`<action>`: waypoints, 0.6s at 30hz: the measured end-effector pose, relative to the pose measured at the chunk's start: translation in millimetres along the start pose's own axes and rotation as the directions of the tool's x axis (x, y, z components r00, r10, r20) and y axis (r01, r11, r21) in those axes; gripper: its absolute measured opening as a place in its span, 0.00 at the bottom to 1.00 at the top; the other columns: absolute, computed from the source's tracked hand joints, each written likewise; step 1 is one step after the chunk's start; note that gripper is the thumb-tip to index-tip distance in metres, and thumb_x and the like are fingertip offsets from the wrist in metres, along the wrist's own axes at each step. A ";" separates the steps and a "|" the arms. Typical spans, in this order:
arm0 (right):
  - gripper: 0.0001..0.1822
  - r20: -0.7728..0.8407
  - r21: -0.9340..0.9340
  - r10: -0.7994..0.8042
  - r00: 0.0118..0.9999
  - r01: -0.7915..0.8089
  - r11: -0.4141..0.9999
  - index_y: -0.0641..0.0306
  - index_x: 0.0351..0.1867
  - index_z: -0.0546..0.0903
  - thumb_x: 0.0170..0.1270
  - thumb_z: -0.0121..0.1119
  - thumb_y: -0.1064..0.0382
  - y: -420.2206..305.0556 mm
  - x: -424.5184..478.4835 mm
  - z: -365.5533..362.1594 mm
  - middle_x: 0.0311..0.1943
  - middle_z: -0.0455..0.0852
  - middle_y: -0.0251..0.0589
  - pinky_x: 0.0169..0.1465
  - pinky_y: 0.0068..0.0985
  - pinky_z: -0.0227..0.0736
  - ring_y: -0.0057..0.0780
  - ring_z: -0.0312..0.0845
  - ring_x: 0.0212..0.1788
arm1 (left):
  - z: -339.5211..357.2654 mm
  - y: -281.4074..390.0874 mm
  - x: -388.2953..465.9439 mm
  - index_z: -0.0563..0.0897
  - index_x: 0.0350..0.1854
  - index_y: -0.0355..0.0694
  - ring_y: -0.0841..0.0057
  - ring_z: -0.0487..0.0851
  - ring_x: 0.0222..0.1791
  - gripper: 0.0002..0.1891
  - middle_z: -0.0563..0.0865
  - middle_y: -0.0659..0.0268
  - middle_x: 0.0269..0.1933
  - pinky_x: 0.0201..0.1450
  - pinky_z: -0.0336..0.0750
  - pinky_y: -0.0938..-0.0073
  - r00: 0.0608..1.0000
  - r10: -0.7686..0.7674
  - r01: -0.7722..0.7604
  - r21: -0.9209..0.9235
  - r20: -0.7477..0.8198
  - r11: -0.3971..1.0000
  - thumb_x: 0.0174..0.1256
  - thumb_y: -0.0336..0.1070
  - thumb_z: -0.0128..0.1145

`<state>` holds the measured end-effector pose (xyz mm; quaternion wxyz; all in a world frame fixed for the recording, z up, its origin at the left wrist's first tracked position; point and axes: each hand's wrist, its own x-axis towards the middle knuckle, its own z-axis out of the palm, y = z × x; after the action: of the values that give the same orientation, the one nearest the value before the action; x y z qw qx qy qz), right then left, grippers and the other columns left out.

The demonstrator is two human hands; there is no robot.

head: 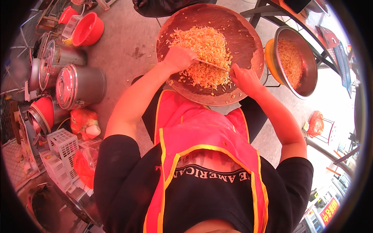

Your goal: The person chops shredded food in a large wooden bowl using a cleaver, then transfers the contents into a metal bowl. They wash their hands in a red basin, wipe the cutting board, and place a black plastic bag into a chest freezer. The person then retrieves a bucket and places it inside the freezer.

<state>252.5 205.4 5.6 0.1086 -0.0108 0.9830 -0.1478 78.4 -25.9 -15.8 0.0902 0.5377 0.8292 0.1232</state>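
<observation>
A round wooden chopping board (244,32) stands before my knees. Spread over its middle is a thick heap of chopped bean sprouts (204,40), with loose bits scattered around. A knife (212,64), seen almost along its spine, lies across the near part of the heap. My right hand (246,79) is closed around one end of it, at the board's right side. At the other end, my left hand (180,59) grips the knife above the sprouts. The knife's lower edge is hidden among them.
To the right, a steel bowl (310,70) holds more chopped sprouts, with a yellow-orange basin (271,61) behind it. Lidded steel pots (90,84), a red basin (89,29), white plastic baskets (62,148) and a red plastic bag (84,123) stand on the left.
</observation>
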 end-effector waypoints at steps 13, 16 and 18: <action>0.12 -0.020 0.248 -0.097 0.995 0.099 0.964 0.65 0.36 0.70 0.61 0.55 0.59 -68.5 -43.8 -24.4 0.27 0.82 0.52 0.34 0.45 0.71 0.53 0.78 0.32 | -56.0 14.2 -70.9 0.86 0.34 0.50 0.65 0.83 0.33 0.09 0.85 0.67 0.30 0.35 0.75 0.67 0.986 0.029 -0.029 -0.002 0.162 1.000 0.57 0.46 0.59; 0.10 0.036 0.314 -0.112 0.993 0.095 0.945 0.64 0.35 0.70 0.60 0.56 0.61 -52.1 -42.6 10.6 0.28 0.82 0.52 0.33 0.44 0.71 0.53 0.78 0.31 | -23.0 20.6 -72.0 0.86 0.32 0.49 0.62 0.83 0.31 0.10 0.85 0.62 0.28 0.33 0.74 0.62 0.960 0.001 -0.014 0.043 0.281 0.999 0.58 0.48 0.58; 0.10 -0.006 0.311 -0.131 0.991 0.126 0.942 0.62 0.35 0.71 0.59 0.56 0.59 -35.9 -33.8 13.7 0.27 0.82 0.51 0.33 0.44 0.71 0.52 0.79 0.31 | -17.4 22.2 -60.9 0.86 0.34 0.50 0.61 0.83 0.31 0.11 0.85 0.61 0.28 0.34 0.74 0.61 0.964 -0.025 0.009 0.064 0.264 0.998 0.59 0.49 0.57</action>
<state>288.1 168.9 10.4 0.1061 -0.0587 0.9439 -0.3071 117.5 -74.7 8.5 0.1841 0.5448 0.8178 0.0236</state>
